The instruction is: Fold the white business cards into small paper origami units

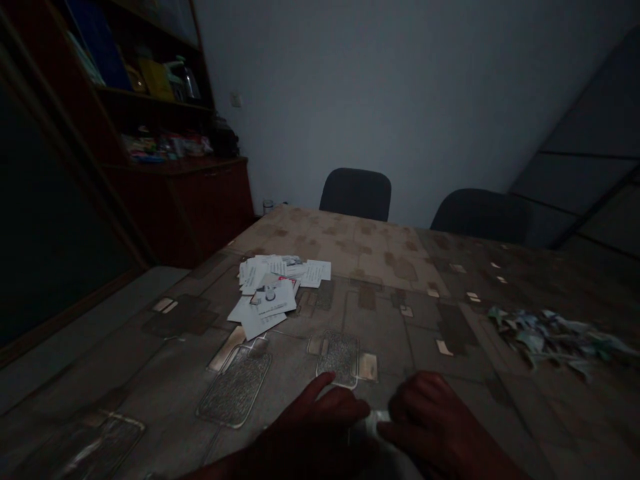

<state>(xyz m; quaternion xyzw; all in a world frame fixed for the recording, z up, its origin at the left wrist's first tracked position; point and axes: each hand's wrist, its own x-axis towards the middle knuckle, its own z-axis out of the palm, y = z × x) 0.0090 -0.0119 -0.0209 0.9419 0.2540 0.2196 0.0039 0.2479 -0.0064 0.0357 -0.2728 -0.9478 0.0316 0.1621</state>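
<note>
Here we are, low at the near edge of the worktop, and our left hand meets our right hand over a pale, shiny piece. Both have fingers curled and look to be pinching it, one from each side, so neither is nearer. Its long axis? Too dim and covered for us to tell. Ahead and left, well apart, we've got the flat white printed packets; off to our right, the crumpled wrappers lie heaped.
</note>
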